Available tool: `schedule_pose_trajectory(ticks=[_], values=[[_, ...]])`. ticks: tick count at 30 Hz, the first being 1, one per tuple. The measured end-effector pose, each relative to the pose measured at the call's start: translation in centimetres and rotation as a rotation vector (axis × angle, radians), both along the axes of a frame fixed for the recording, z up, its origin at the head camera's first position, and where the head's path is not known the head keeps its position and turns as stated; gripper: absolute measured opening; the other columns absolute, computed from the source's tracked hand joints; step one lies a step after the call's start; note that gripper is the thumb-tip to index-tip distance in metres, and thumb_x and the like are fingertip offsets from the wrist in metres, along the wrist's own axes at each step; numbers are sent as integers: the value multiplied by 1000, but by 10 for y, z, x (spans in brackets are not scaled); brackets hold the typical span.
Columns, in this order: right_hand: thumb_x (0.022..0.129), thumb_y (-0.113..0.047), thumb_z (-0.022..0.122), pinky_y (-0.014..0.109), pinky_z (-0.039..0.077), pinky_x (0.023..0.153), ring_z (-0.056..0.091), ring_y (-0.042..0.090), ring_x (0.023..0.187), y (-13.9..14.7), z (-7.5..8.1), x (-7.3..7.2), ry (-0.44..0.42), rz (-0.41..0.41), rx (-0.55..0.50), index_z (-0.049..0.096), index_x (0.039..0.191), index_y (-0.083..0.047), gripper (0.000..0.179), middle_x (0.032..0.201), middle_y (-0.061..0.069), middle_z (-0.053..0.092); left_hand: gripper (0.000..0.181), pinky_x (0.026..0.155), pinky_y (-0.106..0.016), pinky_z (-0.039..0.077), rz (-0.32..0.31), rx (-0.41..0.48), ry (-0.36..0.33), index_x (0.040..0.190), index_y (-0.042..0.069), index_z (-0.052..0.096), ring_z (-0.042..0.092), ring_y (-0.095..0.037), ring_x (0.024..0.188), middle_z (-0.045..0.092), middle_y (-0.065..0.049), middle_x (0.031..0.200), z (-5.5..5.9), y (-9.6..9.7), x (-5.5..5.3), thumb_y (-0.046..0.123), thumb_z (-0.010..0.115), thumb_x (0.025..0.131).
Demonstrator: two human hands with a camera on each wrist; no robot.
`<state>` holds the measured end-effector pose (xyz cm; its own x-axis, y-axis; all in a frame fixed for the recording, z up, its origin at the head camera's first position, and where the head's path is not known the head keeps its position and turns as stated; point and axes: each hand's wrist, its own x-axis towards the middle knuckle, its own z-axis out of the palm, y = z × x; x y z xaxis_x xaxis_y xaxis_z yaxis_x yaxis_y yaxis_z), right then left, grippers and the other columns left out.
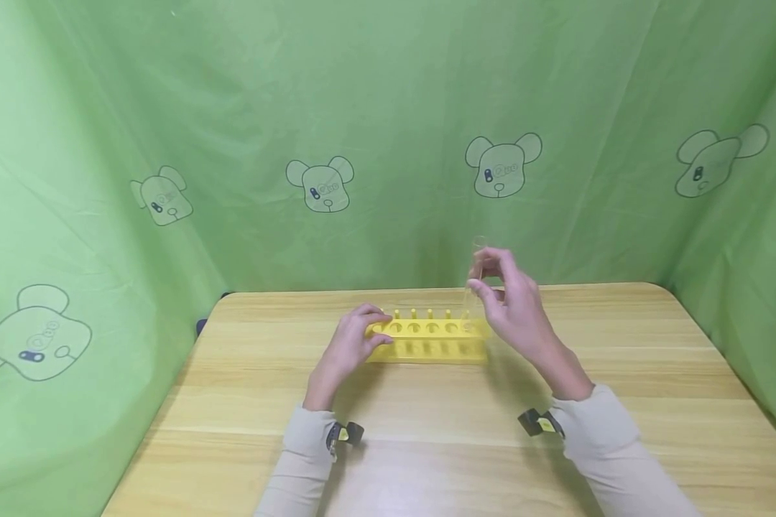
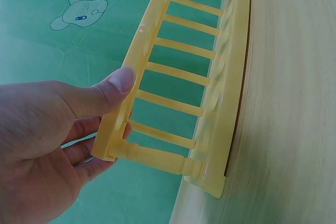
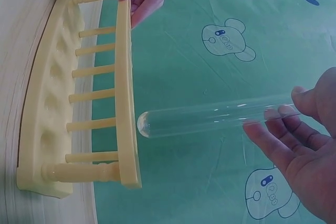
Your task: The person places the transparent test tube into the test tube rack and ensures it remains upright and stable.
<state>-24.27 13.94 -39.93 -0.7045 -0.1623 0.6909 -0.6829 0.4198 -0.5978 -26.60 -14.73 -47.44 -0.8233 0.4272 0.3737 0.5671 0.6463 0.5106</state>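
Note:
A yellow test tube rack (image 1: 427,352) stands on the wooden table, with a row of round holes along its top bar and upright pegs behind them. My left hand (image 1: 351,339) grips the left end of the top bar; in the left wrist view the thumb (image 2: 123,80) lies over it and the fingers go beneath. Between thumb and fingertips, my right hand (image 1: 517,305) pinches a clear glass test tube (image 3: 210,118) near its upper end. The tube's rounded bottom points down, close over the rack's right end.
Underneath is a light wooden table (image 1: 414,438) with rounded far corners. Green curtains (image 1: 401,86) printed with bear heads enclose the back and sides. Black wrist cameras (image 1: 538,422) sit by both sleeves.

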Motion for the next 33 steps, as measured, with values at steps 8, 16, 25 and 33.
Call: schedule_pose_trajectory(ticks=[8, 16, 25, 33], values=[[94, 9, 66, 17, 59, 79, 66, 28, 103, -3, -1, -3, 13, 0, 1, 50, 130, 4, 40, 104, 12, 63, 41, 104, -39, 54, 5, 12, 4, 120, -2, 71, 65, -30, 113, 69, -15, 120, 0, 0, 0, 12, 84, 83], [95, 8, 65, 17, 59, 80, 66, 29, 105, -7, 1, -4, -11, 0, -10, 49, 132, 1, 40, 105, 12, 63, 41, 104, -38, 54, 6, 1, 14, 120, -1, 72, 65, -30, 113, 69, -15, 119, 0, 1, 0, 12, 84, 83], [95, 9, 65, 16, 59, 81, 66, 31, 104, -13, 0, -5, -33, 31, -38, 51, 130, 3, 38, 104, 15, 64, 41, 105, -38, 53, 9, 11, -10, 120, -2, 71, 65, -30, 114, 69, -15, 120, 1, 0, 2, 12, 84, 84], [95, 8, 65, 18, 59, 81, 65, 30, 104, -18, 1, -6, -40, 40, -45, 50, 131, 2, 39, 104, 15, 64, 40, 105, -39, 53, 3, 22, -3, 119, -2, 72, 65, -31, 114, 69, -16, 119, 1, 1, 1, 10, 84, 83]])
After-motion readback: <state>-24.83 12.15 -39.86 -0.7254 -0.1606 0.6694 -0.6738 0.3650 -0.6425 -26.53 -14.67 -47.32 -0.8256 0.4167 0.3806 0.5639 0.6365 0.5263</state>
